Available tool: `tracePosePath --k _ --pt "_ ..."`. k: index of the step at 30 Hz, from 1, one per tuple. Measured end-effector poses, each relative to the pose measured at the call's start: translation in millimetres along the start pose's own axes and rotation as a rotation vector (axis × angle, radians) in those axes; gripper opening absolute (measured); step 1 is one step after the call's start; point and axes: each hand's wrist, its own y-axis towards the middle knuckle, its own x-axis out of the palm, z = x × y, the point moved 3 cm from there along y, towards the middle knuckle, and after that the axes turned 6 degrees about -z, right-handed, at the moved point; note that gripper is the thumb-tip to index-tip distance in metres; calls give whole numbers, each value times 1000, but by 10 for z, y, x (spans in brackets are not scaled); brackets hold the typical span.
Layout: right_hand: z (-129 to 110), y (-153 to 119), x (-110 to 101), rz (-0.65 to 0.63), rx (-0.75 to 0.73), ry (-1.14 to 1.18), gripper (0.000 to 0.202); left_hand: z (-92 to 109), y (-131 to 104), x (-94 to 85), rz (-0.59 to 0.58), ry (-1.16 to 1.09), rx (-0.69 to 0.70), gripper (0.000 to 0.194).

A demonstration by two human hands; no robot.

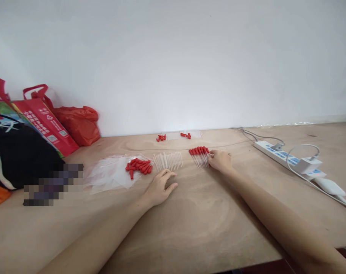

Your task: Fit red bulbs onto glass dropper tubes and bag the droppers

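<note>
On the counter [190,224], the left hand [159,188] lies loosely open, empty, before clear tubes [169,161]. The right hand's [220,160] curled fingers meet the red-capped droppers' [200,156] right end; grip unclear. Flanking: red caps [138,166] on plastic bags [104,175] left, a power strip [288,160] right. Farther red caps [161,137] lie near the wall [190,68].

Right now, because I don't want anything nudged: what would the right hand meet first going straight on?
The right hand would first meet the red-tipped clear tubes, starting with the one at its fingertips; whether it already touches that one is hard to tell.
</note>
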Motion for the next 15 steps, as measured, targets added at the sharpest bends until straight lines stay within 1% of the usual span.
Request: tracePosePath --k 4,7,9,11,13,15 --pt "25 -35 -20 61 -19 3 32 -9 -4 9 24 40 -7 19" --pt "-35 -93 -50 149 -68 50 30 -77 -7 -16 150 180 -101 14" --pt "-152 -145 -45 180 -139 76 29 -140 -4 -57 248 293 -179 12" --pt "-323 -197 -3 169 -213 84 28 -209 3 -118 323 387 -250 13" --pt "-515 -236 68 122 -254 86 27 -287 6 -201 387 459 -319 17" --pt "-694 -252 149 62 -245 87 29 -372 -2 -293 437 517 -376 21"
